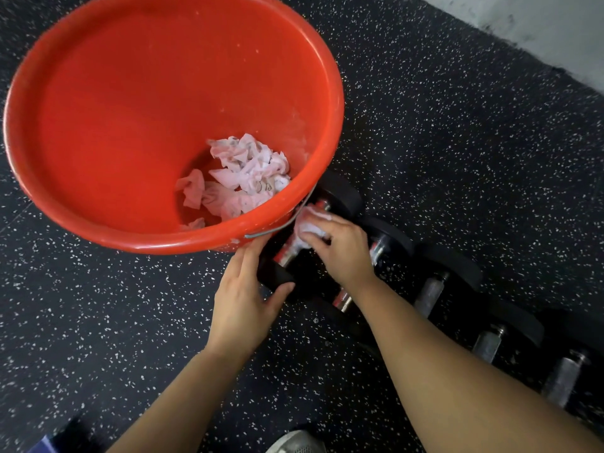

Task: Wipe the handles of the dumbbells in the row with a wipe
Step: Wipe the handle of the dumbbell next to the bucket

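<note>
A row of black dumbbells with metal handles runs from the centre to the lower right on the speckled floor. My right hand (340, 250) presses a crumpled white wipe (309, 223) around the handle (287, 253) of the first dumbbell, right beside the bucket. My left hand (245, 295) holds that dumbbell's near black head (273, 276), thumb and fingers around it. The neighbouring dumbbell's handle (343, 300) is partly hidden under my right wrist. Further handles (431, 294) (488, 344) (563, 379) lie bare.
A large red bucket (98, 132) stands at upper left, holding several used crumpled wipes (242, 178); its metal bail hangs by the first dumbbell. A grey shoe (297, 443) shows at the bottom edge. A pale wall base (539, 24) runs along the upper right.
</note>
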Available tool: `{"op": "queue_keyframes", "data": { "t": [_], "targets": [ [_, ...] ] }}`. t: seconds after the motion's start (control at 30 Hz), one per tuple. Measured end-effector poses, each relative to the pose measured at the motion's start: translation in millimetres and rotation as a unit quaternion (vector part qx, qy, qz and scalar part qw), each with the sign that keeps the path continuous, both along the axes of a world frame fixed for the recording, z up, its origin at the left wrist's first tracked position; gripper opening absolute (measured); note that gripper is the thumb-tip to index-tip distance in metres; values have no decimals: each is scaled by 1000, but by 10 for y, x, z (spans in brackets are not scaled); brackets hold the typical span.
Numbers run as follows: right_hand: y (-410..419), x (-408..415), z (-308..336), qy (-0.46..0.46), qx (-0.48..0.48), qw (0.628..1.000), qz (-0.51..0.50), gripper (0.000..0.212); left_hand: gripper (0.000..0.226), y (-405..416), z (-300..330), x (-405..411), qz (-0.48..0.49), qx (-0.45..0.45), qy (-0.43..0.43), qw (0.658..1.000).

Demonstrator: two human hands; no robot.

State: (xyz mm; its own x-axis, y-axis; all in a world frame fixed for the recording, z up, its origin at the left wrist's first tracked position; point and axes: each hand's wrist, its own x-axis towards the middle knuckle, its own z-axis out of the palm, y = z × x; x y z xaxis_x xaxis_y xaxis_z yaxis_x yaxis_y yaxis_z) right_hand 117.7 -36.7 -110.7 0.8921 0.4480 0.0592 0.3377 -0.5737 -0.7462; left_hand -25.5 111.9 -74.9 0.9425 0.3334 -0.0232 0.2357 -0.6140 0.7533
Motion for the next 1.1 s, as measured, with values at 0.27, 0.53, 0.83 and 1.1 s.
{"op": "queue_keyframes", "data": {
  "t": [0.27, 0.53, 0.83, 1.1],
  "targets": [
    [-38, -227, 21, 16, -15, 987, 157, 42, 95, -17, 24, 11, 2, -3, 3, 1000],
    [-53, 114, 41, -1, -48, 999, 7, 27, 95, -6, 31, 1, 0, 2, 10, 1000],
    [79, -163, -3, 18, -56, 979, 197, 30, 96, -4, 33, 0, 0, -2, 16, 1000],
    [33, 57, 51, 25, -21, 999, -1, 32, 96, 1, 41, -4, 2, -3, 16, 1000]
  ]
}}
